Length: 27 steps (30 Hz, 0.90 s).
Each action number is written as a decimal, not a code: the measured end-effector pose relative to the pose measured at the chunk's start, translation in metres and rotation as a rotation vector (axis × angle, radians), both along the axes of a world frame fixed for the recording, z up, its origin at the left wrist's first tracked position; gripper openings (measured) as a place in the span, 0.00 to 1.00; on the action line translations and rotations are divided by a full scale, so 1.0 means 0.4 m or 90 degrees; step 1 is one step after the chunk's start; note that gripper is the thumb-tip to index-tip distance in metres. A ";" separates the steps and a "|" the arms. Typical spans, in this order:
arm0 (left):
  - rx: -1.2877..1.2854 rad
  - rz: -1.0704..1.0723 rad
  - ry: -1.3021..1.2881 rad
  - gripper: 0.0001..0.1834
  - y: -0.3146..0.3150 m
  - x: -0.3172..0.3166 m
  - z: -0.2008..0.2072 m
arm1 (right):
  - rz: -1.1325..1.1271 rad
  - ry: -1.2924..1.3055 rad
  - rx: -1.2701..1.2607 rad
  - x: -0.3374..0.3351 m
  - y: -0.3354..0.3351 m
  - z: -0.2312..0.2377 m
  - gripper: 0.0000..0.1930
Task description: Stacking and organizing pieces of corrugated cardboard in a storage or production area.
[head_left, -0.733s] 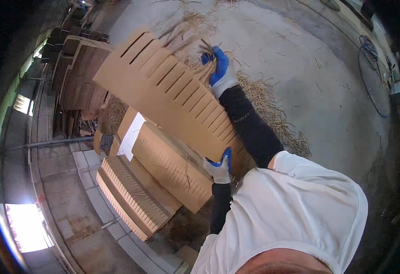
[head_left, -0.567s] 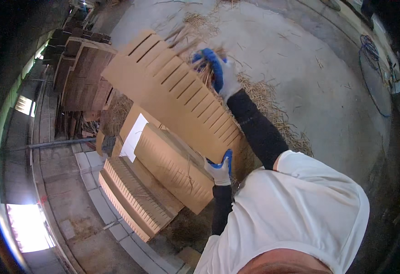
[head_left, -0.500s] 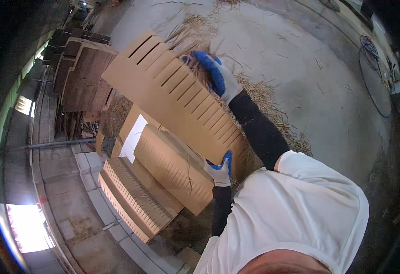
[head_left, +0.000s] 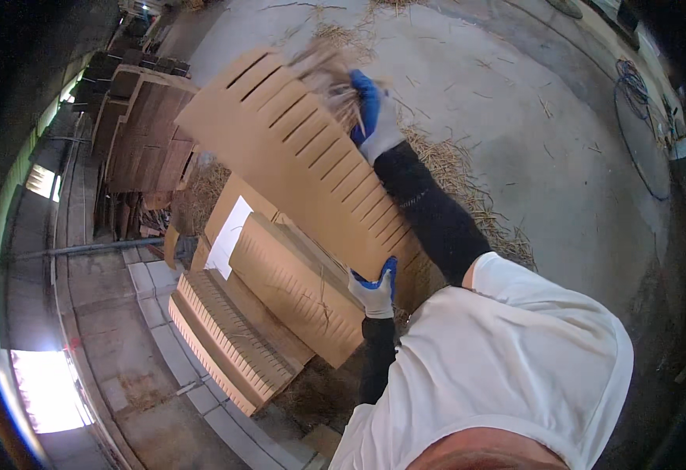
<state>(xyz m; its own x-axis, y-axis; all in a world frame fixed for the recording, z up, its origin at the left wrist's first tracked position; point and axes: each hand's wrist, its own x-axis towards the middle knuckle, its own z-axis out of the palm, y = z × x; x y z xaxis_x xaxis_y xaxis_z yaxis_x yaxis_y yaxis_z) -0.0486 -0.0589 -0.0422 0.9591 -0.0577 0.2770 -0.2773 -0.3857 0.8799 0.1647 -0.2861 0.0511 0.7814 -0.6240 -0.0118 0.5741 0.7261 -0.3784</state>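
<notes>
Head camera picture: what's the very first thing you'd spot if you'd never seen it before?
The big slotted cardboard sheet in the middle, held up at a slant. The left hand, in a blue-and-white glove, grips its lower end; the right hand is at its upper edge with a tuft of straw. More slotted cardboard is stacked below, and loose straw lies on the concrete floor.

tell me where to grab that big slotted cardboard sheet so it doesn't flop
Judging by its pose, grip the slotted cardboard sheet at its two short ends, coming from the uncut long edge. It is long, thin and tilted, with slits along one side, so that side looks weaker. The left hand pinches the near end; the right hand is at the far part.
</notes>
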 end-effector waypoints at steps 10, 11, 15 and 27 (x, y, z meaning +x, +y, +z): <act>-0.108 -0.005 0.038 0.35 0.024 -0.015 -0.049 | 0.165 0.004 -0.228 -0.025 0.009 0.011 0.18; -0.092 -0.008 0.028 0.35 0.024 -0.013 -0.049 | 0.198 -0.001 -0.229 -0.031 0.018 0.069 0.18; 0.039 0.044 -0.056 0.37 0.031 -0.015 -0.077 | 0.142 0.081 -0.427 -0.051 0.023 0.195 0.17; -0.033 0.060 -0.041 0.36 -0.020 -0.023 -0.043 | -0.070 -0.012 -0.083 0.036 0.013 0.066 0.10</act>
